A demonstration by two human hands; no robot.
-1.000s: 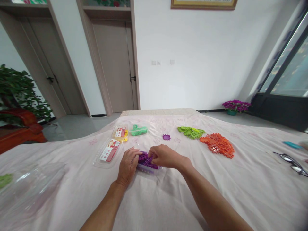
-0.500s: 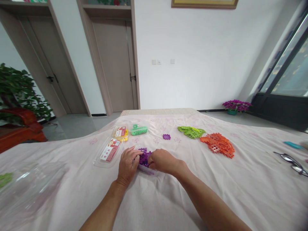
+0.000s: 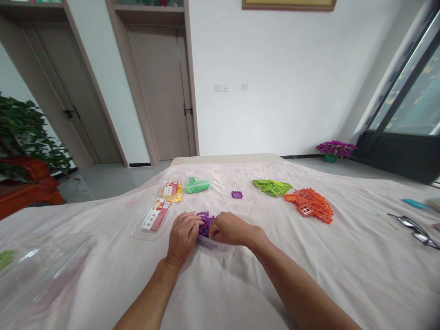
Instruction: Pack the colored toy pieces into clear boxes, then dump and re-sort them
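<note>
A clear plastic box (image 3: pixel 207 242) full of purple interlocking plastic pieces (image 3: pixel 206 223) rests on the cloth in front of me. My left hand (image 3: pixel 184 231) is closed round the box's left side, fingers lying over its rim. From the right, my right hand (image 3: pixel 227 228) reaches into the box. Its fingers are curled down among the purple pieces, and the fingertips are hidden. Beyond the box, a single purple piece (image 3: pixel 237 195) lies flat on the cloth.
A pale flowered cloth (image 3: pixel 220 293) covers the surface. Left are labelled clear lids (image 3: pixel 154 220), yellow pieces (image 3: pixel 178 193), a green-filled box (image 3: pixel 197 186) and a larger clear container (image 3: pixel 51 270). Right are lime pieces (image 3: pixel 272 187), orange pieces (image 3: pixel 311 205) and eyeglasses (image 3: pixel 414 229).
The view has shifted very slightly. Both hands stay at the box, and the right fingers remain down among the purple pieces.
</note>
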